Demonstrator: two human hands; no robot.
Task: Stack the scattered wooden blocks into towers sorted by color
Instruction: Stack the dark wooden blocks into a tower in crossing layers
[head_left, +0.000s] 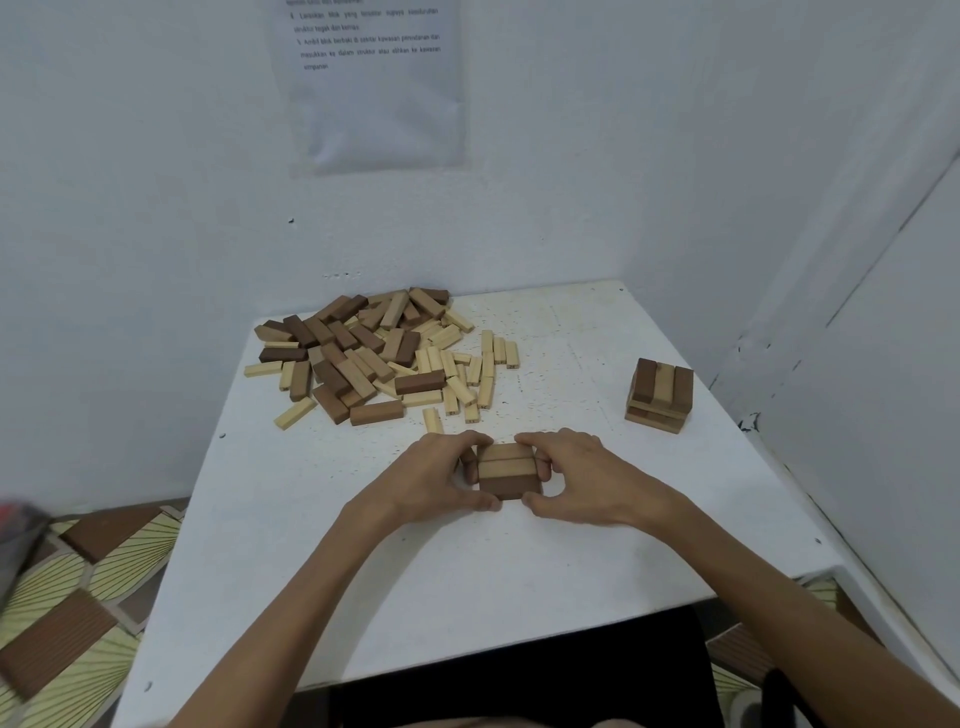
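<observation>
Left hand and right hand both curl round a small block set that rests on the table. The left hand is at its 9 o'clock and the right at 3, with fingers on the far edge and thumbs on the near edge. At the set's 2 o'clock, well apart, stands a short mixed stack. At 11 o'clock lies the loose pile, dark and pale blocks mingled. A printed sheet hangs on the wall at 12.

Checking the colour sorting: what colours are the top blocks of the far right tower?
Dark brown, pale, dark brown on the tower; head view.
</observation>
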